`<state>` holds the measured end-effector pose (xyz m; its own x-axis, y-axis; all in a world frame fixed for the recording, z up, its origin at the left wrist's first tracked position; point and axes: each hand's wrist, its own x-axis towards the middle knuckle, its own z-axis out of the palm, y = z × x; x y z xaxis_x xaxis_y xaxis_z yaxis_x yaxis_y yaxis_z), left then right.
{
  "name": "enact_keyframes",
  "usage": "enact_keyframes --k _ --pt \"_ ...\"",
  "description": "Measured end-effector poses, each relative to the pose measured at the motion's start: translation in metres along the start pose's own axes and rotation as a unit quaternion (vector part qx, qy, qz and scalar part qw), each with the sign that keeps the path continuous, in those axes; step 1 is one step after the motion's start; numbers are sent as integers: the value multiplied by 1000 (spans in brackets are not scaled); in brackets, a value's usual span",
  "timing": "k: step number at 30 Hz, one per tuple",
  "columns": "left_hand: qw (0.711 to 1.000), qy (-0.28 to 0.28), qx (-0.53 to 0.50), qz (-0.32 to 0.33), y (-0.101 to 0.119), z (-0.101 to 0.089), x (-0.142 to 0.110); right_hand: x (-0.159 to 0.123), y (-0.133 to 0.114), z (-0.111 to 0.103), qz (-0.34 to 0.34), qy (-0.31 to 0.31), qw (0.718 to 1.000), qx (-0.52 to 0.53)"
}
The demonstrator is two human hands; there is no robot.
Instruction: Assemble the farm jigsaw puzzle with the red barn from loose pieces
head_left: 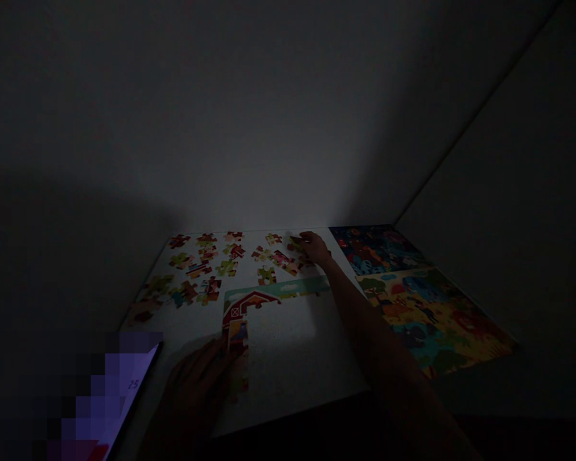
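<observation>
In dim light my right hand (314, 248) reaches to the back of the white table, its fingers pinched on a small dark puzzle piece (296, 240). Loose puzzle pieces (282, 260) lie right beside and below that hand. A partly joined jigsaw puzzle (254, 299) shows a red barn and a strip of sky, forming a top edge and a left side. At its left side rests my left hand (199, 378), fingers stretched out, the tips touching or very near the joined pieces. Shadow hides part of this hand.
More loose pieces (196, 272) are spread over the table's back left. Two colourful animal pictures, a dark one (379, 250) and a yellow one (427, 314), lie at the right. A lit screen (132, 390) stands at lower left. A pale wall (259, 128) rises behind the table.
</observation>
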<state>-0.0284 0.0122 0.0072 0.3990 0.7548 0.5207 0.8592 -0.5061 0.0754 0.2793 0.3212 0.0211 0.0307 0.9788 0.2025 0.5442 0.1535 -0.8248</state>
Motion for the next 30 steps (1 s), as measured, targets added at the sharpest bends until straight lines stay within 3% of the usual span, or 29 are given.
enact_keyframes --k 3,7,10,17,22,30 --pt "1000 -5 -3 -9 0 1 -1 -4 14 -21 -18 4 999 -40" --pt "1000 -15 -16 -22 -1 7 -7 -19 34 -56 18 23 991 -130" --pt "998 -34 -32 -41 -3 12 -11 -32 42 -68 14 9 988 -154" --pt "998 -23 -29 -40 -5 14 -11 -39 43 -64 -57 -40 972 -226" --pt "998 -35 -35 -46 -1 5 -4 -39 43 -64 -76 -38 957 -277" --pt "998 -29 -34 -41 1 2 -1 -41 41 -61 -24 11 944 -327"
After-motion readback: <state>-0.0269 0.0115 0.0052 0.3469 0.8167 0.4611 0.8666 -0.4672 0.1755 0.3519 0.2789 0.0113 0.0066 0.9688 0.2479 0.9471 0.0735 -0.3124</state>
